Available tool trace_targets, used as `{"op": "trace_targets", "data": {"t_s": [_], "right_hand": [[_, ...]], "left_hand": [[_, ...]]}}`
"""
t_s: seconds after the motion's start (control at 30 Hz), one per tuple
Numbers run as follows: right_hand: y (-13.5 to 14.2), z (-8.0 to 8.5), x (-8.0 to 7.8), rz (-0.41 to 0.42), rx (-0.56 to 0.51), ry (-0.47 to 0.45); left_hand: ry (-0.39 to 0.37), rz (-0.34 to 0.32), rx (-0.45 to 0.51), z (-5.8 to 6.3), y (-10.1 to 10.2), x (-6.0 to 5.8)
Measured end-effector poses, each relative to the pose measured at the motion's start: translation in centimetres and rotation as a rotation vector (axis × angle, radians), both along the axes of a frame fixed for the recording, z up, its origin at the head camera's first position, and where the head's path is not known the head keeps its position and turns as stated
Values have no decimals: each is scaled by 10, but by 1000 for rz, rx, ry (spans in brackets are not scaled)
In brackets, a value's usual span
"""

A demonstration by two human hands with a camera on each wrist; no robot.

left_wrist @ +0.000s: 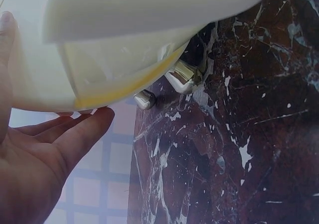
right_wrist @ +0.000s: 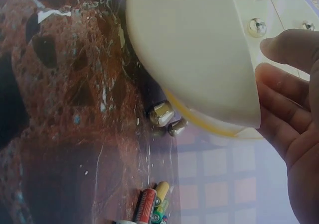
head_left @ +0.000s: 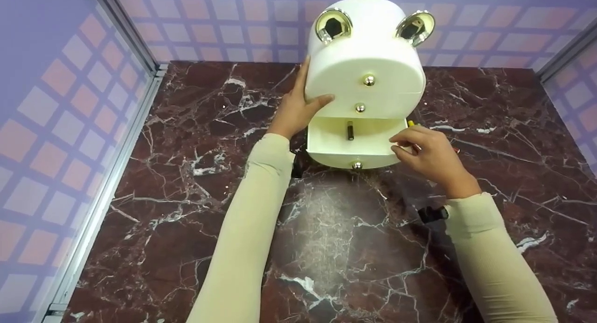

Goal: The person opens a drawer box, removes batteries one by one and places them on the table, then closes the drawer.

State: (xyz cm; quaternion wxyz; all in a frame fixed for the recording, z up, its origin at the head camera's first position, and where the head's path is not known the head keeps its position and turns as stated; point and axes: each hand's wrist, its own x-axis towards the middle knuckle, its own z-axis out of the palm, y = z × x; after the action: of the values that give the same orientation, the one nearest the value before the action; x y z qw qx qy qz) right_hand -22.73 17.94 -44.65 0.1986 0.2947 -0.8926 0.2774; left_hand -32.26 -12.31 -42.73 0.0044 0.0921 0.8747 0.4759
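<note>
A white, round-topped drawer box (head_left: 368,57) stands on the table with its bottom drawer (head_left: 357,160) pulled out. Inside that drawer lies one small dark cylinder, seemingly a battery (head_left: 350,131). My left hand (head_left: 298,109) rests against the box's left side, thumb on the front and fingers extended along the side. At the drawer's right edge is my right hand (head_left: 431,153), its thumb and fingertips apart with nothing seen between them. The right wrist view shows those fingers beside the rim of the drawer front (right_wrist: 209,59).
Several batteries (right_wrist: 147,204), red, green and yellow among them, lie on the table to the right of the box. Shiny round feet (right_wrist: 162,113) support the box. Two metallic ears (head_left: 333,27) stick out at its top. Checked walls (head_left: 261,24) enclose the marble-patterned table (head_left: 186,230).
</note>
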Motion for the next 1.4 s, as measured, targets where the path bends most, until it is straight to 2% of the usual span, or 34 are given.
{"op": "trace_targets", "data": {"t_s": [0.47, 0.77, 1.0, 1.4], "right_hand": [[-22, 4, -12, 17, 77, -156], [-38, 8, -23, 9, 161, -306], [-45, 11, -29, 37, 176, -318], [-58, 4, -43, 51, 237, -344]], "left_hand": [[44, 3, -21, -4, -2, 0], [18, 2, -13, -4, -3, 1], [0, -4, -5, -3, -1, 1], [21, -1, -25, -4, -1, 0]]}}
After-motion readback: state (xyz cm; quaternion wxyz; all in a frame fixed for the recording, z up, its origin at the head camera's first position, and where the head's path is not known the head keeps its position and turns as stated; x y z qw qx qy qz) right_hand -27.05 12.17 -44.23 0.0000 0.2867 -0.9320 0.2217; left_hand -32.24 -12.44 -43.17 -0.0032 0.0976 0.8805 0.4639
